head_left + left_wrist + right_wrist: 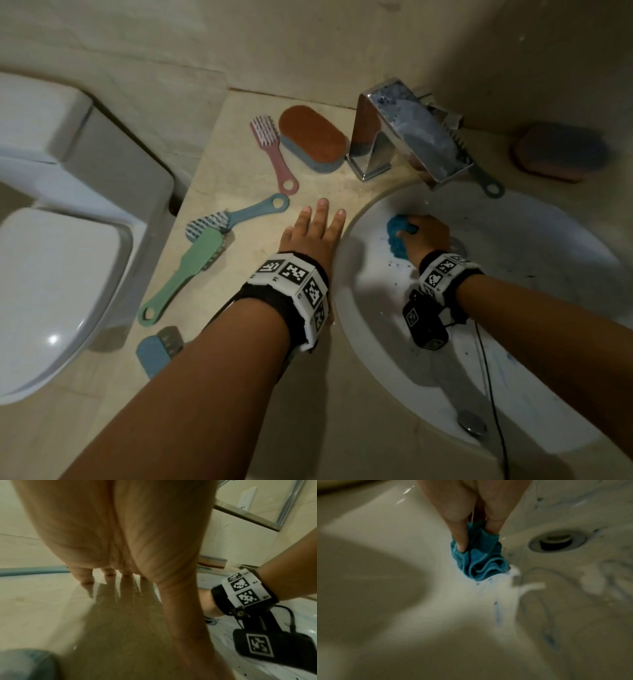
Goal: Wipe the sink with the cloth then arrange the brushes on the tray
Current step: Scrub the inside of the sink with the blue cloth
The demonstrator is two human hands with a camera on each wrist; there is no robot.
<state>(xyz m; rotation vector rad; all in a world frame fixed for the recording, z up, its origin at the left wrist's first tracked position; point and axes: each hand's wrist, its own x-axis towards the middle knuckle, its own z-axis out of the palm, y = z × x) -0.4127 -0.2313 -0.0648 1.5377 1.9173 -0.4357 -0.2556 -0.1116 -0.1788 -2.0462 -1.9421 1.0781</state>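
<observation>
My right hand (416, 229) grips a bunched blue cloth (397, 238) and presses it on the left wall of the white sink (513, 359), beside the drain (556, 542). In the right wrist view the fingers (460, 536) pinch the cloth (481, 557), and blue streaks trail below it. My left hand (317, 222) lies flat, fingers straight, on the beige counter (212, 308) at the sink's left rim. On the counter lie a pink brush (270, 154), a blue brush (236, 217) and a green brush (191, 270).
A chrome faucet (407, 133) overhangs the sink's far edge, with a grey-blue brush (483, 178) behind it. An orange-and-blue sponge (311, 137) sits near the pink brush. A small blue brush (157, 349) lies at the counter's near left. A toilet (51, 274) stands to the left.
</observation>
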